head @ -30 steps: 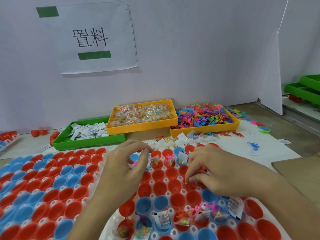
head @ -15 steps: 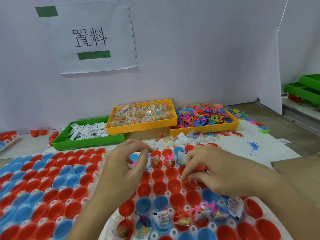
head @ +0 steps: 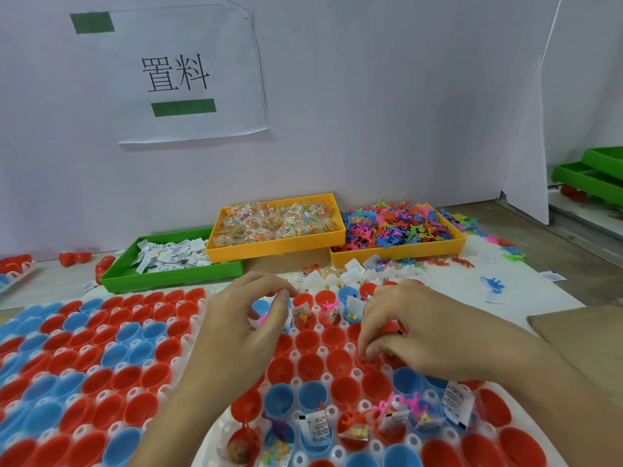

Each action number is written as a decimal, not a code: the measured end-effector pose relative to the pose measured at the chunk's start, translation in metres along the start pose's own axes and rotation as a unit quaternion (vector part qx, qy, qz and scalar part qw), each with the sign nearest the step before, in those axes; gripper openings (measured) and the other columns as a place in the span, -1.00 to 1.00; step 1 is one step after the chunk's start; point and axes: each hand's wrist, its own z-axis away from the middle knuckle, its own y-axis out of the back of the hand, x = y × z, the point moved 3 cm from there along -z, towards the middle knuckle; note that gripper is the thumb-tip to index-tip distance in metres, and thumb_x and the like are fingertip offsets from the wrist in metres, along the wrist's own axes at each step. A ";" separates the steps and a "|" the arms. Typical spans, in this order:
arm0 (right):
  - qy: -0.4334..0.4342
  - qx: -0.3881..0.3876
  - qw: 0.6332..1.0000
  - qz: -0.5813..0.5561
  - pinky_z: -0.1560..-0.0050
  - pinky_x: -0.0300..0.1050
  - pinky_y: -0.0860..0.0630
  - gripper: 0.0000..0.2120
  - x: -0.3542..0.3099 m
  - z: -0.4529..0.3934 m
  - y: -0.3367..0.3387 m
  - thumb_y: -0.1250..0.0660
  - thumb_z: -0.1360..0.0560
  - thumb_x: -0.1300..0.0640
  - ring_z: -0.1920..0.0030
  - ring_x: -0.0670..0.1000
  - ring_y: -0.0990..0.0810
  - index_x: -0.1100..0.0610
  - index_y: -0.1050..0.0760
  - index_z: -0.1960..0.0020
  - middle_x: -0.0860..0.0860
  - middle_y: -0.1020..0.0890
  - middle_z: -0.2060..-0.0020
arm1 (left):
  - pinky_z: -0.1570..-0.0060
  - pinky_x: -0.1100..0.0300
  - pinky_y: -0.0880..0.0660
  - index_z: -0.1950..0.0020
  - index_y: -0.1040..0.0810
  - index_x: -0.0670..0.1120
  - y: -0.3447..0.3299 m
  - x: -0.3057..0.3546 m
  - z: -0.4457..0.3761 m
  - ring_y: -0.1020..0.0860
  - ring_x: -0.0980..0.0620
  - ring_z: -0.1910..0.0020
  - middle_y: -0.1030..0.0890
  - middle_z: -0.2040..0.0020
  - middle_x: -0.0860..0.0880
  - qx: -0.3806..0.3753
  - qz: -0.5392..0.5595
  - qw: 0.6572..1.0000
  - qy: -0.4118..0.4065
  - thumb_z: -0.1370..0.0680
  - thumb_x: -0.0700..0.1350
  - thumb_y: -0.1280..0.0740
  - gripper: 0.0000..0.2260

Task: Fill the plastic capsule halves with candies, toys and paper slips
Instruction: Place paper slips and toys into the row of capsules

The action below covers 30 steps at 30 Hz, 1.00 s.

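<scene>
Red and blue capsule halves [head: 305, 342] stand open-side up in white holder trays [head: 209, 429] across the near table. Several at the front [head: 352, 429] and far row [head: 328, 313] hold candy, toys and paper slips. My left hand [head: 236, 332] hovers over the far row, thumb and fingers pinching small items, among them a paper slip and something pink. My right hand [head: 414, 335] curls down over a red capsule half, fingertips pinching a small red item at its rim. Supply trays behind: green with paper slips [head: 168, 256], yellow with candy packets [head: 276, 222], yellow with toys [head: 397, 227].
Loose slips, candy and toys [head: 354, 271] lie scattered just behind the holder tray. A blue toy [head: 493, 288] lies on white sheet at right. Cardboard [head: 580, 335] sits at the right edge. A white wall with a paper sign [head: 175, 75] backs the table. Green trays [head: 593, 176] stack far right.
Both hands stay nearly in place over the same capsules. My right fingers have worked down slightly at the red capsule half.
</scene>
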 end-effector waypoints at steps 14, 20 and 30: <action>-0.023 0.202 0.978 -0.055 0.15 -0.45 -0.44 -0.78 0.034 0.009 0.042 -0.39 -0.55 0.22 0.15 -0.22 -0.62 -0.09 -0.70 0.09 -0.26 -0.68 0.22 | 0.19 0.44 -0.42 0.14 -0.67 0.05 0.001 0.002 -0.001 -0.57 0.23 0.01 -0.65 0.09 0.20 0.001 -0.002 1.000 -0.005 -0.56 -0.20 -0.31 -0.79; -0.333 0.244 0.909 0.063 0.32 -0.29 -0.35 -0.83 0.134 0.047 0.074 -0.51 -0.46 0.16 0.25 -0.11 -0.56 0.01 -0.64 0.29 -0.04 -0.65 0.31 | 0.19 0.44 -0.41 0.13 -0.67 0.05 0.001 0.003 -0.001 -0.58 0.22 0.02 -0.65 0.09 0.20 0.000 0.002 1.000 -0.007 -0.55 -0.20 -0.32 -0.80; -0.474 0.142 0.867 0.062 -0.01 -0.08 -0.52 -0.80 0.165 0.046 0.052 -0.53 -0.43 -0.03 -0.03 0.06 -0.55 0.11 -0.71 0.15 0.09 -0.68 0.01 | 0.19 0.44 -0.41 0.13 -0.68 0.05 0.000 0.000 -0.001 -0.57 0.22 0.02 -0.65 0.09 0.20 -0.002 -0.002 1.000 -0.003 -0.55 -0.20 -0.31 -0.80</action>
